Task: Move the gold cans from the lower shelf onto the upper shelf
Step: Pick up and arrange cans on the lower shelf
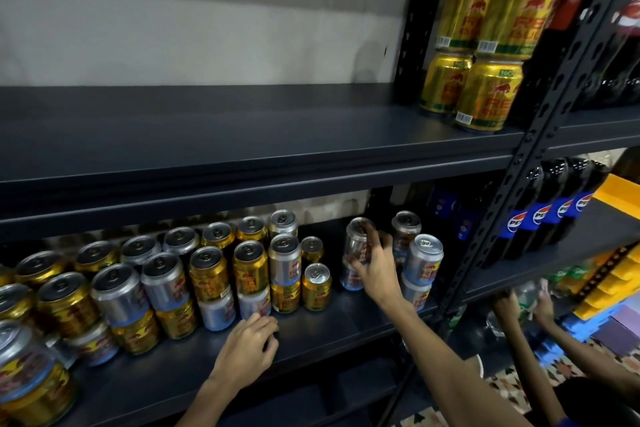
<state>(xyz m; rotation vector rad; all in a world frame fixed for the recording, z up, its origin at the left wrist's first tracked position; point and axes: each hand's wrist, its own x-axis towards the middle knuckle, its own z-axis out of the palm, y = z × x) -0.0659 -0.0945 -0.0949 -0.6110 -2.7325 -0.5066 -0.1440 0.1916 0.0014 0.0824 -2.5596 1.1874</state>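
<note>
Dark metal shelving stands against a pale wall (pixel 207 28); its lower shelf (pixel 346 322) is crowded with stacked gold cans (pixel 250 269) and silver cans (pixel 162 282). Four more gold cans (pixel 485 45), red-lettered, sit stacked in pairs at the right end of the upper shelf (pixel 242 135). The right hand (pixel 375 274) grips one blurred silver can (pixel 356 241); the left hand (pixel 247 343) rests loosely curled on the lower shelf, holding nothing.

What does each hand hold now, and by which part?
The right hand holds a silver can, grip round its side wall. The left hand holds nothing.
</note>
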